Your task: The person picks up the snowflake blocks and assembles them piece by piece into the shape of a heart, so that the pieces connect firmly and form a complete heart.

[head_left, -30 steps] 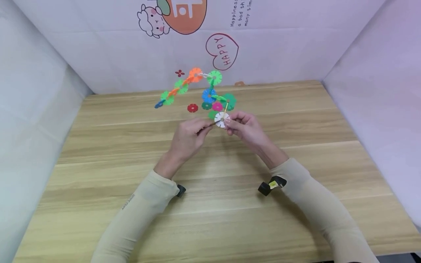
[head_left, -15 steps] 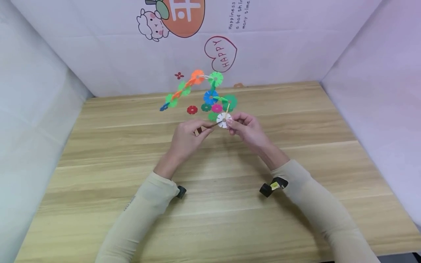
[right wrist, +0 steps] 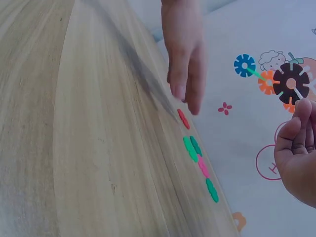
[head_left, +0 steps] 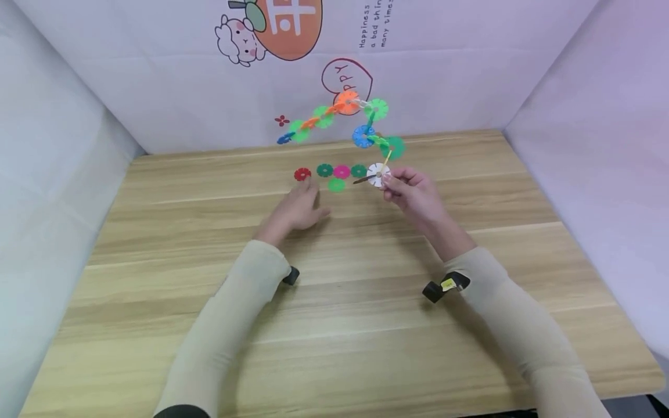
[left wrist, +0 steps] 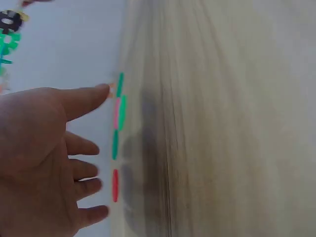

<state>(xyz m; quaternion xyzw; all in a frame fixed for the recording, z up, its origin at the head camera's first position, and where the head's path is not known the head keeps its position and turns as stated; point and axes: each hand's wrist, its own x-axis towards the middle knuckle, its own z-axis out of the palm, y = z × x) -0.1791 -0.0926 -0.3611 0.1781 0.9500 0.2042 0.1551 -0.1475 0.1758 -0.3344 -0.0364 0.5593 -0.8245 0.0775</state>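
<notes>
My right hand point(head_left: 415, 194) pinches a white slotted interlocking disc point(head_left: 375, 175) at the near end of a chain of joined plastic discs. A brown disc point(head_left: 364, 179), seen edge-on, is slotted into the white one; it looks dark in the right wrist view point(right wrist: 282, 88). From there the chain runs up through yellow, green, blue point(head_left: 363, 136) and orange point(head_left: 347, 102) discs to a dark blue one point(head_left: 285, 138), all held above the table. My left hand point(head_left: 295, 210) holds nothing, fingers extended over the table close to a loose red disc point(head_left: 302, 173); whether they touch is unclear.
More loose discs lie flat near the table's back: a dark green one point(head_left: 324, 170), a pink one point(head_left: 342, 172), another dark green one point(head_left: 358, 170) and a light green one point(head_left: 337, 185). A printed white cloth point(head_left: 434, 87) rises behind the wooden table point(head_left: 345, 325).
The left hand has let go of the brown disc and moved toward the red disc. My right hand has carried the chain up and to the right.
</notes>
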